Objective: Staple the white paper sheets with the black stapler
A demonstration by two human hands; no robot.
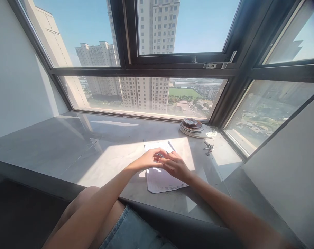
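Observation:
White sheets of paper (164,180) lie on the pale stone sill, with small marks along their lower edge. Above the paper, my left hand (149,159) is closed, its fingers curled toward the other hand. My right hand (176,166) meets it there, thumb and fingers pinched together. Between the fingertips shows a small dark, bluish glint, too small and too covered to name. At the paper's upper right edge, a slim dark blue strip shows just beyond my right hand's fingers. Both hands hide the middle of the paper.
A stack of round plates or discs (192,127) stands at the sill's back right corner. Nearer lies a small metal item with a ring shape (209,147). Dark window frames (172,72) border the stone sill (107,162); a white wall (289,166) rises at right.

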